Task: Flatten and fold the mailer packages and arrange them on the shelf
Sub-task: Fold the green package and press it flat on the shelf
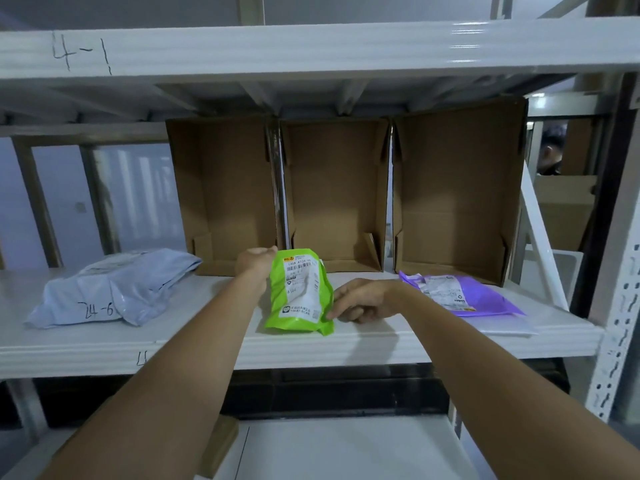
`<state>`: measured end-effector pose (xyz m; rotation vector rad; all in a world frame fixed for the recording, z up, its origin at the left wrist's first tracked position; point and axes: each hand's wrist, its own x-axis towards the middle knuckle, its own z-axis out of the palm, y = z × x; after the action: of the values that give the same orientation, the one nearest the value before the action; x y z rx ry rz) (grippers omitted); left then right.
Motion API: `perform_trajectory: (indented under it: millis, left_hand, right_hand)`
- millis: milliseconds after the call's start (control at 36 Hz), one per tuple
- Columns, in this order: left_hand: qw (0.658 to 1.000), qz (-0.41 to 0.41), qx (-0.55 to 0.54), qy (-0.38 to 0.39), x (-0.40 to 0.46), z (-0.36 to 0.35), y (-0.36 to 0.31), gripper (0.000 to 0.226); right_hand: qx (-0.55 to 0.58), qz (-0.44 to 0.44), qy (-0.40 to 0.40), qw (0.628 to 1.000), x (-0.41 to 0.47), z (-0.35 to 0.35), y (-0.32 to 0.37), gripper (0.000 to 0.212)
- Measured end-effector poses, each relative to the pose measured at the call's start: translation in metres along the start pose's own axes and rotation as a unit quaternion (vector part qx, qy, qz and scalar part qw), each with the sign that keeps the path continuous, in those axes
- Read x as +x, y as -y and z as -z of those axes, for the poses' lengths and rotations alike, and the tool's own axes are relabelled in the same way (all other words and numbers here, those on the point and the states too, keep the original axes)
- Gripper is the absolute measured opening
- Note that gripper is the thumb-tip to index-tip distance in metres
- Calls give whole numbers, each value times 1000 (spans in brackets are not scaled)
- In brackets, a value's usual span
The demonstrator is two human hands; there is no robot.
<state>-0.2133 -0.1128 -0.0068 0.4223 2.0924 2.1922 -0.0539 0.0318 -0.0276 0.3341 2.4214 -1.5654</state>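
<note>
A green mailer (299, 292) stands tilted on the white shelf (207, 344), in front of three open cardboard boxes (337, 195). The left hand (256, 263) holds its top edge, the fingers hidden behind it, seemingly curled round it; the right hand (363, 301) pinches its lower right corner. A pale blue mailer (114, 289) lies well left, a purple mailer (460, 294) just right.

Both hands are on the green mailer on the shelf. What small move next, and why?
Probably press the green mailer flat against the shelf. It still bulges, the left hand grips its top and the right hand pinches its lower corner, so both are placed to squeeze it down before folding.
</note>
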Motion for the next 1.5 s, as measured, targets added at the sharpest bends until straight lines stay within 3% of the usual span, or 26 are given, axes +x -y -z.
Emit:
perform_trajectory:
  millis: [278,417,611,806,1083,1222,1417,1500]
  left_hand:
    - [1000,-22,-8,-6,0,-3,-14,25]
    - [998,-41,21,-45,9,1,-24,28]
    - [993,-46,81,-67,8,2,-25,29]
    - [991,-41,120,-40,-1,-14,-8,29]
    - [986,-32,164,-8,-7,-39,7,31]
    - [986,-17,160,36,-8,-40,11,32]
    - [964,52,238,105,-17,-23,25,7]
    - [957,27,266,109,-21,-20,33,34]
  right_hand:
    - [-42,-21,-49,998,5,-6,6,29]
    - [-64,-18,-71,995,0,-2,13,12]
    - [-98,-28,-38,994,-7,5,19,9]
    - [-106,-75,-22,991,-13,10,5,19]
    - [-87,-103,-41,990,-22,15,-4,16]
    - [-42,-115,-111,986,-25,11,-3,26]
    - [-96,-107,-272,952,-11,8,-5,33]
    - [-114,-91,-330,933,1,8,-7,27]
